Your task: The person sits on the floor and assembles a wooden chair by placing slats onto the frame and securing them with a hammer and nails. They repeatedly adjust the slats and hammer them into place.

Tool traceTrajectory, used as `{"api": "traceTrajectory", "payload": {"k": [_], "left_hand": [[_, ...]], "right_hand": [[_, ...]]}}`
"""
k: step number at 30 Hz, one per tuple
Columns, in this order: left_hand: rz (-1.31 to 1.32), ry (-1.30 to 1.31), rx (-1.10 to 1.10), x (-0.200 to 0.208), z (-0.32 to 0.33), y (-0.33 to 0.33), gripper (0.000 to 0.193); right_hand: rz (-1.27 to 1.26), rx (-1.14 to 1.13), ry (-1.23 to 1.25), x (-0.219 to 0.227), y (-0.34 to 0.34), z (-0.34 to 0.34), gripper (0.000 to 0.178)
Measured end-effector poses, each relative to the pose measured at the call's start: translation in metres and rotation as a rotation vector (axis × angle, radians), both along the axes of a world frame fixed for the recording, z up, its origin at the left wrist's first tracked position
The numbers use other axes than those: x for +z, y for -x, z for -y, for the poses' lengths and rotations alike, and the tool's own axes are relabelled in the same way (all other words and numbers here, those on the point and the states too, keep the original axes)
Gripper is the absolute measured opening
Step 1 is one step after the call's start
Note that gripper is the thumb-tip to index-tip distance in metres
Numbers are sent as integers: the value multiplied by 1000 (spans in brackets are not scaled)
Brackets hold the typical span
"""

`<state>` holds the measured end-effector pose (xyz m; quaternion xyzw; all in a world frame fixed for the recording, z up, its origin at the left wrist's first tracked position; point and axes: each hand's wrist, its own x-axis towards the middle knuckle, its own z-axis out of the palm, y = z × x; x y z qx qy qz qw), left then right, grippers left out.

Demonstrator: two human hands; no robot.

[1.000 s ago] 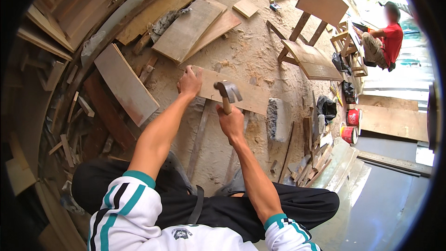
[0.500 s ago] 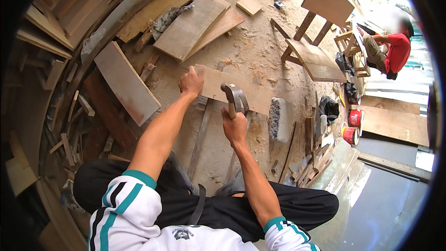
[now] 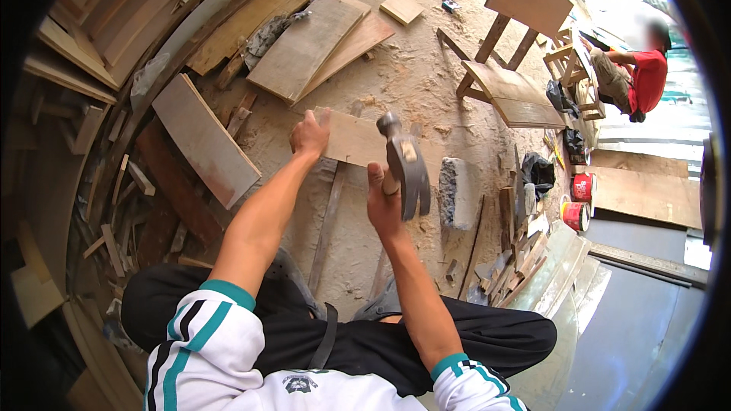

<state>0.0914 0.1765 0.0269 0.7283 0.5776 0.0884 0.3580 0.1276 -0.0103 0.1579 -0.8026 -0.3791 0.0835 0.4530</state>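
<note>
Most of the view is filled by the sandy floor (image 3: pixel 426 49). On its far right a chair (image 3: pixel 509 93) is seen, its seat and back both set on a wooden frame — it may be judged the most complete piece in sight. To the far left of it a stack (image 3: pixel 316 42) of planks is laid loose, joined to nothing as far as can be made out.

In the middle, the board (image 3: pixel 356 138) is set flat across two rails (image 3: pixel 326 230), by whose near lengths no other piece is borne. The placing may thus be judged done; whether any fixing has been done cannot be told, since no nail head can be clearly picked out and part of the right side is covered by the hammer (image 3: pixel 409 171). The hammer is held up over the board's near edge, so the fastening is judged unfinished. A rough block (image 3: pixel 461 196) is seen near the right end.

The board's left end is held by the left hand (image 3: pixel 309 137), its fingers curled closely over the edge. The hammer's handle is gripped in the right hand (image 3: pixel 383 204) — fingers wrapped round, thumb upright against it.
</note>
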Motion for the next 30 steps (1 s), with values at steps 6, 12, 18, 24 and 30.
{"api": "traceTrajectory", "payload": {"k": [6, 12, 18, 24, 30], "left_hand": [[-7, 11, -34, 2, 1, -7, 66], [2, -14, -21, -2, -2, -2, 67], [8, -18, -21, -2, -1, -3, 67], [18, -24, -14, -4, 1, 1, 67], [-3, 31, -54, 0, -1, -1, 66]], "right_hand": [[-192, -142, 435, -53, 4, 16, 15], [-150, -104, 411, -38, 6, 16, 20], [-140, -83, 366, -11, -7, -5, 22], [178, -48, -2, 0, 5, 1, 18], [-144, -124, 459, -39, 4, 9, 19]]}}
